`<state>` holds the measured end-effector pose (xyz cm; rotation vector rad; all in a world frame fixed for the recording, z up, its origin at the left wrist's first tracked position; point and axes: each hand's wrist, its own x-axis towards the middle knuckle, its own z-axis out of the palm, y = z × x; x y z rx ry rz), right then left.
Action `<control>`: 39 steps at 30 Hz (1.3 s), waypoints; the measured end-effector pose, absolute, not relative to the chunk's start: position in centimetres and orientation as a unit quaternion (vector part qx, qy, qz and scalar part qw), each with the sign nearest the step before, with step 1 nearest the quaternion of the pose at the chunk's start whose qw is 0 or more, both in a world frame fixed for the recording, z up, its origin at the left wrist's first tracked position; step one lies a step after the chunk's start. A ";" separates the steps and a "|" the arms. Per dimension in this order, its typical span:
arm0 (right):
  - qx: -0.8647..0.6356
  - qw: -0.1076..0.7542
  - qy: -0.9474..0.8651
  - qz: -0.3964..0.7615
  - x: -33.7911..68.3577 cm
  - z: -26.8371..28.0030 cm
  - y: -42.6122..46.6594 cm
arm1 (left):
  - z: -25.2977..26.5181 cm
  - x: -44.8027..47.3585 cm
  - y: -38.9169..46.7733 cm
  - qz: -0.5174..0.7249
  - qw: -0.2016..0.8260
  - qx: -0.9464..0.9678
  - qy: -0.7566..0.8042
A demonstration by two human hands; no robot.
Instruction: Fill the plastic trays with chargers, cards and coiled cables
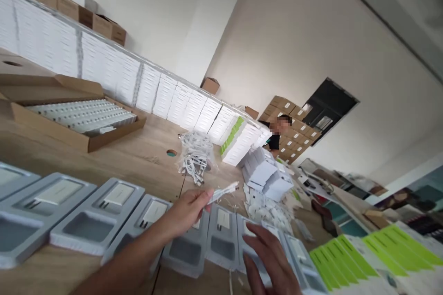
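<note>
My left hand (195,203) is closed on a white charging cable (225,190), folded into a bundle, and holds it above the row of trays. Nothing shows in my right hand (268,256), whose fingers are spread and curved over the right part of the row. Below both hands lie several grey moulded trays (88,230). The upper recess of each visible tray carries a white charger (118,194) with two dark prongs; the lower recesses in view hold nothing. My hands hide parts of the middle trays.
An open carton (51,129) of chargers stands at left. A pile of white cables (197,152) lies mid-table. Stacked white boxes (110,67) line the back. Green-and-white boxes (349,258) are at lower right. A person (275,136) is beyond the grey stacks (259,166).
</note>
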<state>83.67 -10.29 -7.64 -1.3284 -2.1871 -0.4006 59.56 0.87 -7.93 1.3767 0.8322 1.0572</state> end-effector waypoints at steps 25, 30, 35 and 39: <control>-0.492 0.225 -0.822 -0.180 76.1 0.2 -0.6 | -7.0 60.6 1.3 0.528 0.539 0.429 0.496; -0.478 0.406 -0.775 -0.083 79.0 2.0 -1.7 | -0.6 63.3 0.4 0.529 0.523 0.497 0.447; -0.451 0.507 -0.730 0.085 80.8 2.6 -1.8 | 2.0 64.9 0.1 0.470 0.511 0.601 0.395; -0.428 0.530 -0.705 0.196 80.4 2.3 -0.9 | 1.4 64.7 0.6 0.457 0.529 0.614 0.367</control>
